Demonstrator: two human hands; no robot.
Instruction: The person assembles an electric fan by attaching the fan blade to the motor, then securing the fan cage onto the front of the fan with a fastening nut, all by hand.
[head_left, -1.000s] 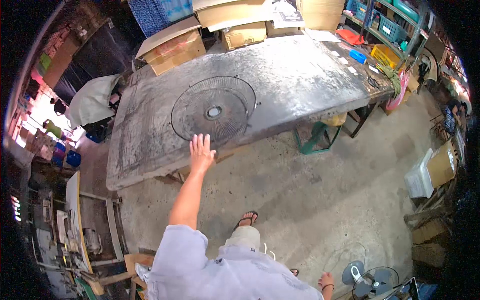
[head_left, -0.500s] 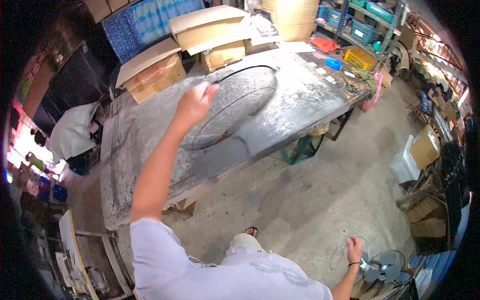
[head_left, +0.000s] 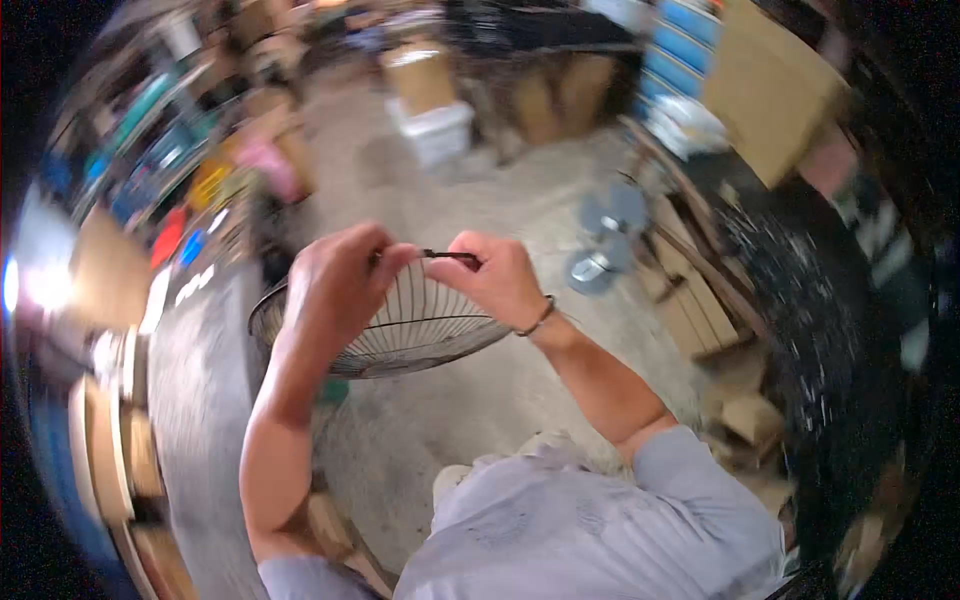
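Note:
A round wire fan guard hangs in front of me above the floor, its dark rim uppermost between my hands. My left hand is closed on the rim at the upper left. Closed as well, my right hand pinches the rim a short way to the right, where a dark strip shows between the two thumbs. Fingertips of both hands are partly hidden. Beyond my right hand, a fan with grey blades is low over the concrete floor, blurred.
On the left runs a long grey table with cardboard boxes along it. A white box carries a carton ahead. Cartons and a black plastic-covered stack line the right side.
My view has swung right, away from the table. My left hand has carried the fan guard off the table, and my right hand has come up from beside the fan to grip the rim.

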